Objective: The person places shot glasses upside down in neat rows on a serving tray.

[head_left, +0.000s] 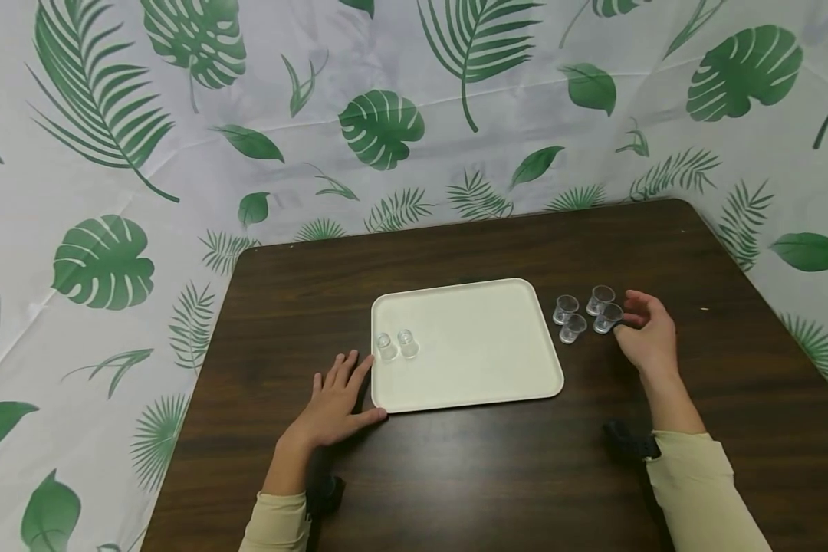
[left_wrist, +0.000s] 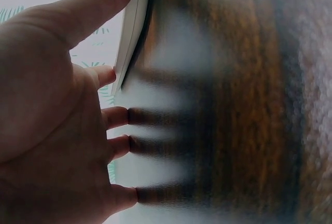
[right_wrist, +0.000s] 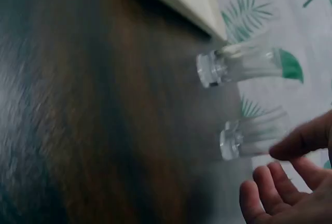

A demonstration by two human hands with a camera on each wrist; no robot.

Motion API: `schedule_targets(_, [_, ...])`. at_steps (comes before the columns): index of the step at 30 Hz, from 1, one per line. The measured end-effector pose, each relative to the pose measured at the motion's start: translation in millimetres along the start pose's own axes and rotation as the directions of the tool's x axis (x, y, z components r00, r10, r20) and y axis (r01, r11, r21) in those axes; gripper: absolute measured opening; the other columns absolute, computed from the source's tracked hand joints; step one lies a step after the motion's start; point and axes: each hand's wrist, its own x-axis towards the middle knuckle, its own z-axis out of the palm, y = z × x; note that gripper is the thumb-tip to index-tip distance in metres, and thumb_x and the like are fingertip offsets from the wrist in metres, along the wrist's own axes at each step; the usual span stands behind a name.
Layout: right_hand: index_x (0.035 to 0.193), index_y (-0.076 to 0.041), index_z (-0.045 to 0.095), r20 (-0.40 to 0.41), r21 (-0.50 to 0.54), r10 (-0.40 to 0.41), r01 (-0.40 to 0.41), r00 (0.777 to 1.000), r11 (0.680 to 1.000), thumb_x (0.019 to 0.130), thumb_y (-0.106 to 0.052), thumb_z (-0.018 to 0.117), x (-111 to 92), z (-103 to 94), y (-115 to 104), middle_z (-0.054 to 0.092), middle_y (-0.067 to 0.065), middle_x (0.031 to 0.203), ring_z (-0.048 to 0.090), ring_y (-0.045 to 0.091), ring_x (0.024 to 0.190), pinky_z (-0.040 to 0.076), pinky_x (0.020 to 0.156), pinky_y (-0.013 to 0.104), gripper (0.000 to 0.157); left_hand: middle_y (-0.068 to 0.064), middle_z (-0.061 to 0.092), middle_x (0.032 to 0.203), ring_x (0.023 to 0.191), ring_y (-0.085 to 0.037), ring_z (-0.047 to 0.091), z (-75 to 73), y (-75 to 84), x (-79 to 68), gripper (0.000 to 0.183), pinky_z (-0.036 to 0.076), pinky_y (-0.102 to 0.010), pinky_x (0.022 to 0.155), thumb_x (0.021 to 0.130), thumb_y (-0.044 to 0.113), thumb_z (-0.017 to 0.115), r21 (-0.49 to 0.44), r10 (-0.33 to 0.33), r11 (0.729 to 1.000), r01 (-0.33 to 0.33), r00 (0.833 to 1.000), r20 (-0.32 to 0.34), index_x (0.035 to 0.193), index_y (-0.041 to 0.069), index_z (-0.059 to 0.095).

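Across the back and sides hung white cloth [head_left: 303, 153] printed with green leaves, around one dark wood-grain table [head_left: 469, 468], its near edge cut off. One cream tray [head_left: 476, 345] lay there, the left hand [head_left: 331, 410] spread at its left edge. The right hand [head_left: 650, 337], fingers loosely curved, was beside four clear glasses [head_left: 573, 330] right of the tray; contact was hard to make out. Two small glasses [head_left: 409, 345] stood on the tray's left end.

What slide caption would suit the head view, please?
Two clear cups on a tray, left hand at its edge, right hand beside four more.
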Motion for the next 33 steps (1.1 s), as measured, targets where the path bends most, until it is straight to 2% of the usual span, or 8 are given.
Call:
schedule_targets(3, [0.140, 0.003, 0.047, 0.062, -0.056, -0.013, 0.016, 0.998, 0.998, 0.081, 0.007, 0.066, 0.9, -0.4, 7.3, 0.052, 0.023, 0.132, 0.055, 0.027, 0.105, 0.042, 0.065, 0.011, 0.062, -0.020, 0.009, 0.162, 0.148, -0.041, 0.002, 0.6, 0.4, 0.0, 0.094, 0.005, -0.072, 0.107, 0.089, 0.060, 0.061, 0.000, 0.002, 1.000, -0.002, 1.000, -0.003, 0.159, 0.016, 0.017])
schedule_targets(7, [0.137, 0.003, 0.050, 0.103, -0.112, -0.010, 0.022, 0.995, 0.993, 0.082, -0.005, 0.076, 1.7, -0.4, 12.3, 0.053, 0.024, 0.131, 0.057, 0.032, 0.105, 0.042, 0.067, 0.016, 0.061, -0.021, 0.010, 0.162, 0.148, -0.041, 0.002, 0.9, 0.5, 0.0, 0.093, 0.005, -0.072, 0.106, 0.089, 0.059, 0.062, -0.003, 0.006, 1.000, -0.006, 1.000, -0.014, 0.159, 0.015, 0.018])
schedule_targets(12, [0.135, 0.003, 0.053, 0.119, -0.155, -0.004, 0.022, 0.993, 0.988, 0.084, -0.015, 0.078, 4.8, -0.4, 17.1, 0.057, 0.024, 0.127, 0.059, 0.035, 0.107, 0.041, 0.071, 0.020, 0.060, -0.023, 0.013, 0.160, 0.147, -0.044, 0.005, 1.7, 0.3, -0.5, 0.092, 0.007, -0.074, 0.105, 0.089, 0.056, 0.064, -0.013, 0.017, 1.000, -0.018, 0.999, -0.036, 0.158, 0.012, 0.021])
schedule_targets(16, [0.131, 0.003, 0.057, 0.127, -0.179, -0.007, 0.030, 0.992, 0.983, 0.084, -0.018, 0.078, 6.0, -0.7, 20.7, 0.060, 0.024, 0.123, 0.060, 0.034, 0.106, 0.041, 0.070, 0.017, 0.056, -0.023, 0.013, 0.160, 0.147, -0.044, 0.005, 2.7, -0.3, -0.6, 0.092, 0.007, -0.074, 0.105, 0.089, 0.057, 0.063, -0.009, 0.014, 1.000, -0.015, 0.999, -0.036, 0.158, 0.013, 0.021])
schedule_targets(20, [0.127, 0.003, 0.061, 0.125, -0.185, -0.034, 0.056, 0.992, 0.981, 0.084, -0.019, 0.079, 6.4, -1.6, 24.3, 0.063, 0.024, 0.119, 0.063, 0.018, 0.095, 0.042, 0.068, 0.013, 0.051, -0.021, 0.012, 0.161, 0.147, -0.043, 0.004, 2.9, -1.0, 0.0, 0.092, 0.006, -0.073, 0.106, 0.089, 0.059, 0.062, 0.000, 0.006, 1.000, -0.006, 1.000, -0.028, 0.158, 0.014, 0.020])
schedule_targets(23, [0.124, 0.003, 0.063, 0.121, -0.182, -0.054, 0.076, 0.991, 0.980, 0.083, -0.019, 0.080, 6.7, -1.7, 25.8, 0.064, 0.024, 0.116, 0.056, -0.001, 0.084, 0.042, 0.066, 0.010, 0.049, -0.021, 0.011, 0.161, 0.147, -0.042, 0.003, 2.9, -0.6, 0.6, 0.092, 0.006, -0.073, 0.106, 0.089, 0.060, 0.061, 0.006, -0.001, 1.000, 0.001, 1.000, -0.021, 0.158, 0.015, 0.019])
schedule_targets(25, [0.122, 0.003, 0.064, 0.118, -0.182, -0.065, 0.086, 0.991, 0.980, 0.083, -0.019, 0.080, 6.9, -1.1, 26.5, 0.065, 0.025, 0.114, 0.051, -0.008, 0.080, 0.042, 0.065, 0.010, 0.048, -0.021, 0.012, 0.161, 0.147, -0.042, 0.004, 3.2, -0.6, 0.6, 0.092, 0.006, -0.073, 0.106, 0.089, 0.060, 0.062, 0.002, 0.000, 1.000, 0.000, 1.000, -0.025, 0.158, 0.015, 0.020])
schedule_targets(33, [0.119, 0.001, 0.065, 0.098, -0.201, -0.053, 0.072, 0.994, 0.977, 0.085, -0.025, 0.078, 8.3, 1.3, 29.0, 0.066, 0.024, 0.111, 0.050, -0.006, 0.077, 0.042, 0.066, 0.016, 0.044, -0.024, 0.015, 0.159, 0.146, -0.046, 0.007, 3.7, -1.7, 0.1, 0.093, 0.006, -0.075, 0.104, 0.088, 0.059, 0.063, -0.029, 0.031, 0.999, -0.033, 0.998, -0.056, 0.157, 0.012, 0.022])
